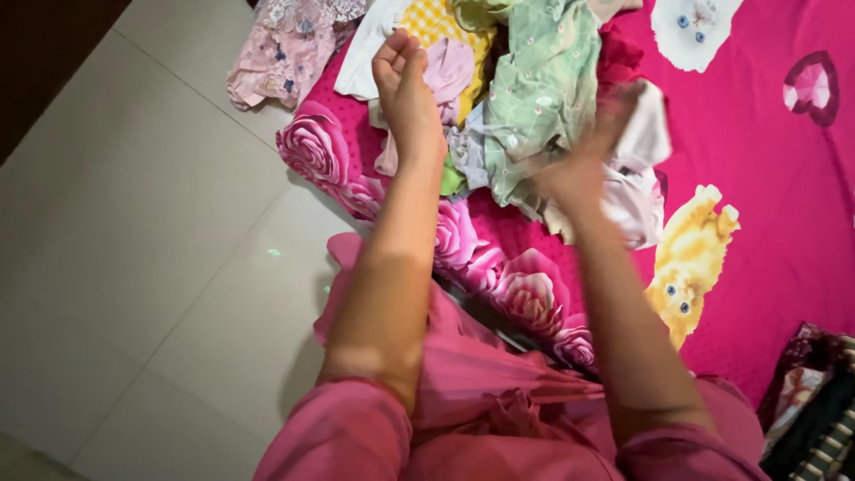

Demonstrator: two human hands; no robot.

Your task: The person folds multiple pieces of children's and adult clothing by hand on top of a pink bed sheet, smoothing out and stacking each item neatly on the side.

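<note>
At the near edge of the bed (757, 223), my left hand (405, 80) hovers loosely curled and empty over the heap of clothes (534, 98). My right hand (588, 160) is blurred; I cannot tell its grip. I judge I'm sorting; next needs one garment singled out.

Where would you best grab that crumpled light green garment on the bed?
Probably pinch the light green garment at its lower hanging edge, coming from the person's side near the right hand. That edge lies loose atop the pile, while its upper part tucks among other clothes.
</note>
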